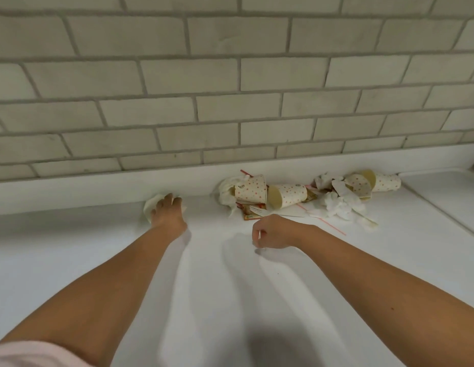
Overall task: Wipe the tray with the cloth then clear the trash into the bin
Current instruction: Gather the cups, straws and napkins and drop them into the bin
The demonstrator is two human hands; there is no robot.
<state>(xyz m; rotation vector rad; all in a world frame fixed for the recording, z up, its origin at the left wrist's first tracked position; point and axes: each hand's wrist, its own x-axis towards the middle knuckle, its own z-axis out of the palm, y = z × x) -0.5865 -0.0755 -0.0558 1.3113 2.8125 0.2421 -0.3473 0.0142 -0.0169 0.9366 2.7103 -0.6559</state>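
canteen-like spot: brick wall, white counter, littered paper cups.

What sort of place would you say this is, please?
Probably a fast-food or canteen clean-up area: spotted paper cups, crumpled napkins and a plastic fork lie on a white tray by a brick-pattern wall.
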